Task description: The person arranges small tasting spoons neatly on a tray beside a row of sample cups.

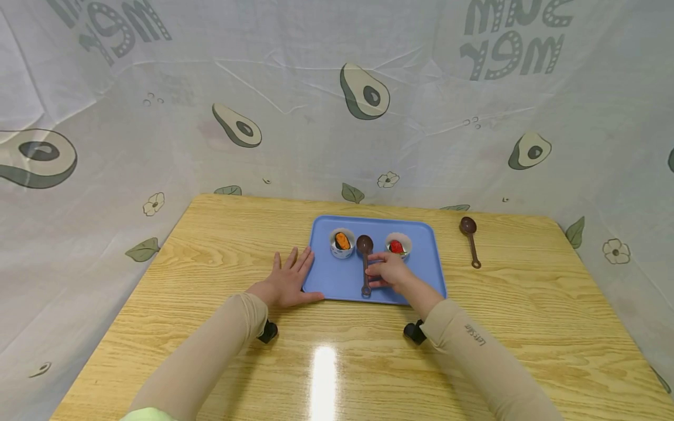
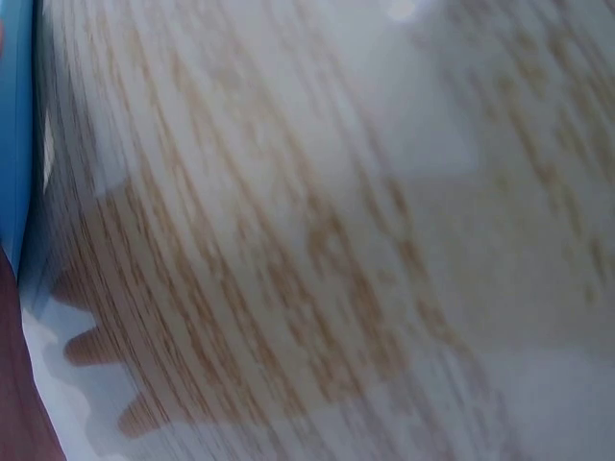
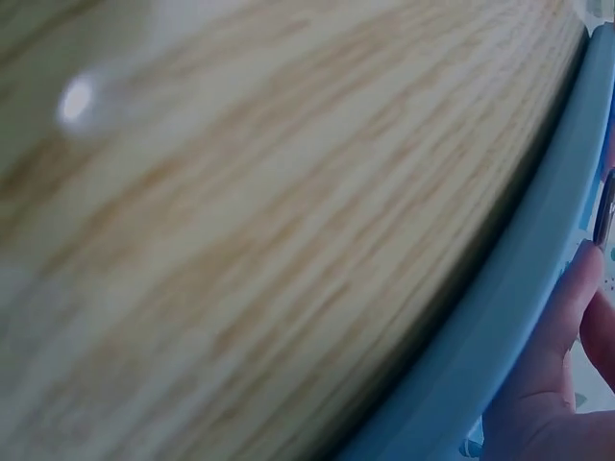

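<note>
On the blue tray (image 1: 326, 283) lies a brown spoon (image 1: 365, 244), its round bowl pointing away and its handle towards me. My right hand (image 1: 391, 272) pinches the spoon's handle from the right, the thumb (image 3: 575, 288) against it in the right wrist view. Just left of the spoon stands a small white cup (image 1: 342, 254) holding an orange-topped, dark-wrapped piece (image 1: 342, 240). A second white cup (image 1: 398, 238) with a red piece (image 1: 396, 247) is beyond my right hand, partly covered by it. My left hand (image 1: 288, 285) rests with fingers spread at the tray's left front corner, thumb along its front edge.
Another brown spoon (image 1: 471, 241) lies on the wooden table (image 1: 505, 327) right of the tray. A white printed cloth (image 1: 300, 146) hangs behind the table and along its sides. Dark wrist devices (image 1: 415, 333) sit under both wrists.
</note>
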{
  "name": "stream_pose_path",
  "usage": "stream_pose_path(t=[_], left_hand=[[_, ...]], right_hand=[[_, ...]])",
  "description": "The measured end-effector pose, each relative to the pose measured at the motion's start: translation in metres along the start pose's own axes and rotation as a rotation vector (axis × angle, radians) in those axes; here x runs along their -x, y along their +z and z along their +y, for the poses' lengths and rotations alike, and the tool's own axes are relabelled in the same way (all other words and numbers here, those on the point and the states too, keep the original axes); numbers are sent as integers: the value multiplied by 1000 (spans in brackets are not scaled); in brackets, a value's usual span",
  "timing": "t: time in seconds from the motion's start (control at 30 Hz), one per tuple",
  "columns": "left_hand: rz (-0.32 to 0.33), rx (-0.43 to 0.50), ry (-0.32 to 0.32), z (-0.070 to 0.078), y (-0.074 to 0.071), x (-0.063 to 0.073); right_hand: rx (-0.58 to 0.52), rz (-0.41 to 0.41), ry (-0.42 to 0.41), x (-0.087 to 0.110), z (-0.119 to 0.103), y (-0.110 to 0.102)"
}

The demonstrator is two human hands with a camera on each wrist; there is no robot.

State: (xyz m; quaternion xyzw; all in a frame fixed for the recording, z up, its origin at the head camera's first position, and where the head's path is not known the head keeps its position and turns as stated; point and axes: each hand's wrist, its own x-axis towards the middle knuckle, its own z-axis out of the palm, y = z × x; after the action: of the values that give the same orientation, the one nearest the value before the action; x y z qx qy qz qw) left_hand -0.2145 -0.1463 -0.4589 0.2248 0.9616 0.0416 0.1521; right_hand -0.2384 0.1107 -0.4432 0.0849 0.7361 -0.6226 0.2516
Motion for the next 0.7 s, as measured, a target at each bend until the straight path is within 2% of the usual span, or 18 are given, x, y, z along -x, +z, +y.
stream_pose_path(t=[0.3,0.7], left_hand=[[21,34,31,1,-2,4],[-5,-1,-3,-1,2,-1]], right_hand=[[19,17,-16,-3,6,1],[67,44,-8,-3,5,5]])
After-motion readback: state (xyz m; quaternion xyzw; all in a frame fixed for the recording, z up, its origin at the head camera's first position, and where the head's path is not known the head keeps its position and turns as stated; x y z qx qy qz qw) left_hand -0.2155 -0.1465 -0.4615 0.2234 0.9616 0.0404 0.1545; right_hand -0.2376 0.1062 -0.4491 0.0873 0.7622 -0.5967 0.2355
